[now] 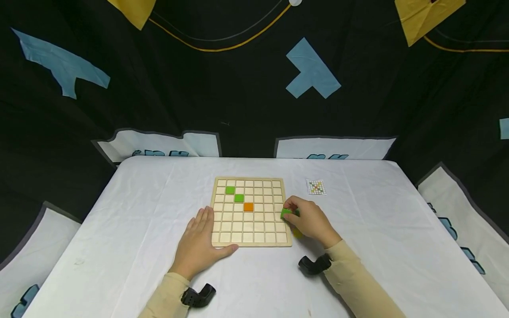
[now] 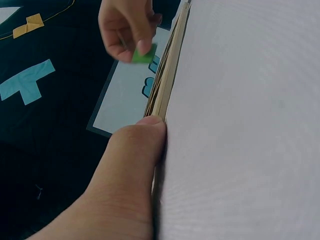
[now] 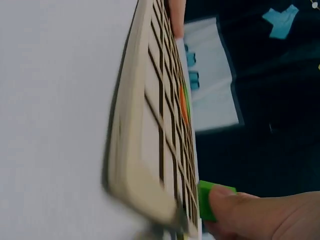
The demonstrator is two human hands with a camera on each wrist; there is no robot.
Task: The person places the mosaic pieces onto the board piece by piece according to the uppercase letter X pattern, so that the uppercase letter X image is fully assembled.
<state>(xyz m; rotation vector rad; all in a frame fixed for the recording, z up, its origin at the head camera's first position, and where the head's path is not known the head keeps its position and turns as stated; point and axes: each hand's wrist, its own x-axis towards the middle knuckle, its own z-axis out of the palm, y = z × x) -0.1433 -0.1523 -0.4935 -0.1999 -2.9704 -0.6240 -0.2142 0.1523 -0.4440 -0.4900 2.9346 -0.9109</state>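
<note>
On my feed, left forearm and right forearm, tan-sleeved, enter from below and converge. Left hand lies palm down, fingers straight, thumb splayed inward. I read the right hand as curled, thumb and fingers drawn together in a pinch.

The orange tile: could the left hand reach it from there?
Probably yes: the left hand rests at the left side of the board, with only bare cells between hand and orange tile.
</note>
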